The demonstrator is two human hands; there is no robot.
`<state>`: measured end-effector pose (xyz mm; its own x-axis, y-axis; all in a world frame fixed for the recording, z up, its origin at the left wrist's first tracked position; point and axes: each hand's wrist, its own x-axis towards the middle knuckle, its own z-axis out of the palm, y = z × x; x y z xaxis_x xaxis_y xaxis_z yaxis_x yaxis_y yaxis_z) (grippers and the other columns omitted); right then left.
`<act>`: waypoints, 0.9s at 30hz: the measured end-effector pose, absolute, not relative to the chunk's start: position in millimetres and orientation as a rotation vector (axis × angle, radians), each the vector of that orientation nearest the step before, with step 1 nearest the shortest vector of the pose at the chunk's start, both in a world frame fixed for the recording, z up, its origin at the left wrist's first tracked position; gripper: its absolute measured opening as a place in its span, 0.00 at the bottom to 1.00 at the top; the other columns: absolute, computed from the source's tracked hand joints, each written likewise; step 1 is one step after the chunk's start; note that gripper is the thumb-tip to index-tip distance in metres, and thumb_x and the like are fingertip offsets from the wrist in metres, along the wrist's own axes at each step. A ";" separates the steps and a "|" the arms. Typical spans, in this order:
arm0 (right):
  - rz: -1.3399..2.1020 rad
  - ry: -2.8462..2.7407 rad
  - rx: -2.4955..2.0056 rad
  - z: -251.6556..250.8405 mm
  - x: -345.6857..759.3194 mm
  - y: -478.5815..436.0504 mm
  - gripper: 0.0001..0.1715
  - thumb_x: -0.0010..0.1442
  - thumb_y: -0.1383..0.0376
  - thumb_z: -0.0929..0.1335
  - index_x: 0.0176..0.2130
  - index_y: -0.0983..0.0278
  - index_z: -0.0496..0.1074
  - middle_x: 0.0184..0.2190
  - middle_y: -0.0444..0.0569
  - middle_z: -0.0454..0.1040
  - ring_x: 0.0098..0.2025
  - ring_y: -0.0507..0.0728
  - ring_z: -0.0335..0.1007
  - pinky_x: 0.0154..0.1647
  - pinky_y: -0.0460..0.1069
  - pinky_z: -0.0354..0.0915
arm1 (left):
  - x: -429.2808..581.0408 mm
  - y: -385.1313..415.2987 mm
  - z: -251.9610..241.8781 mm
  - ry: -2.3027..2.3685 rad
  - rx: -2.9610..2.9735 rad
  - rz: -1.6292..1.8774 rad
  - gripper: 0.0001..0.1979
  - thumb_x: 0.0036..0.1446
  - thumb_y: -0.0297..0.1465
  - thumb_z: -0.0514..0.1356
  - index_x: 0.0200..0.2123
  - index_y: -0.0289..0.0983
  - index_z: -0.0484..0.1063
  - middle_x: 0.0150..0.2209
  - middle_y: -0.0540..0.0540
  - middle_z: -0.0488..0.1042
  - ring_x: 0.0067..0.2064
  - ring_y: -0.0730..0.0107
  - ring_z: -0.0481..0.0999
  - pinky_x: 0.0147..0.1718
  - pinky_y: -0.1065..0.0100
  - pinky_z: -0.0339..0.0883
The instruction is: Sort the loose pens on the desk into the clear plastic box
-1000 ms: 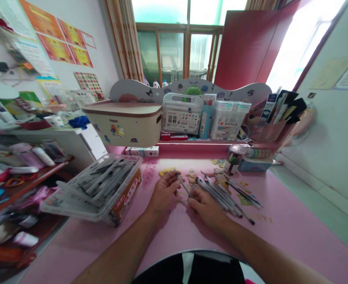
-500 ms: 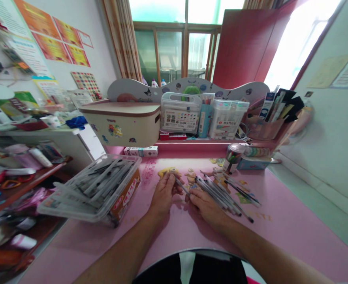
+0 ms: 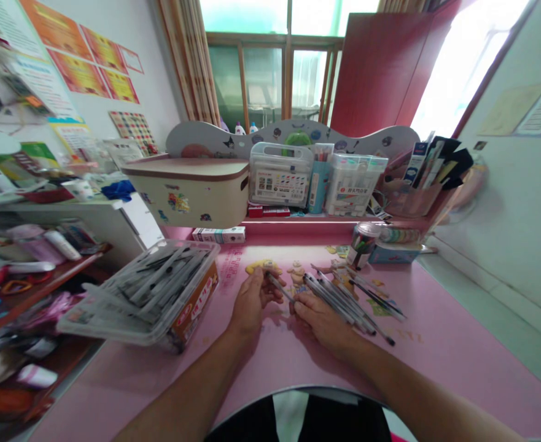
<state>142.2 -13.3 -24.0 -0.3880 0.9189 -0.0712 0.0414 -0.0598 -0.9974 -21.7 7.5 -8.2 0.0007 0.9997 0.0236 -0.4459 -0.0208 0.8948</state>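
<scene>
A slim pen (image 3: pixel 281 287) with a greyish clear barrel slants between my two hands above the pink desk (image 3: pixel 270 362). My left hand (image 3: pixel 252 301) is closed around its dark upper end. At the lower end, my right hand (image 3: pixel 319 316) pinches the barrel between thumb and fingers. Just right of that hand lies a loose bunch of similar pens (image 3: pixel 341 301), with dark tips. On the left, a clear plastic tray (image 3: pixel 127 336) heaped with grey pens (image 3: pixel 164 282) rests on a brown printed box (image 3: pixel 199 301).
A lidded cream bin (image 3: pixel 187 199), a clear marker case (image 3: pixel 280 178) and a marker box (image 3: pixel 357 184) stand along the raised shelf. Below them are a jar of pens (image 3: pixel 362 245) and a blue box (image 3: pixel 394 253). A cluttered rack (image 3: pixel 35 282) borders the desk's left side.
The fingers of my left hand have shifted slightly at the pen's upper end, showing more of its dark part. My right hand has barely moved.
</scene>
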 end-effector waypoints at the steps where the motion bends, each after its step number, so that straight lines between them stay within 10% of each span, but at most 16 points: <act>1: 1.594 -1.437 -1.055 -22.7 142.1 -13.6 0.16 0.62 0.53 0.66 0.29 0.61 0.64 0.20 0.39 0.56 0.22 0.50 0.50 0.23 0.46 0.48 | -21.5 7.3 -8.4 0.826 0.898 1.371 0.18 0.55 0.44 0.64 0.39 0.34 0.72 0.32 0.46 0.77 0.26 0.74 0.73 0.27 0.71 0.69; 27: 1.972 -1.137 -0.952 -10.9 141.9 -18.7 0.18 0.58 0.51 0.70 0.37 0.60 0.63 0.17 0.31 0.51 0.15 0.45 0.38 0.14 0.42 0.35 | -19.9 4.7 -0.6 0.843 1.146 1.152 0.11 0.52 0.38 0.65 0.29 0.34 0.72 0.22 0.49 0.73 0.23 0.74 0.70 0.28 0.70 0.66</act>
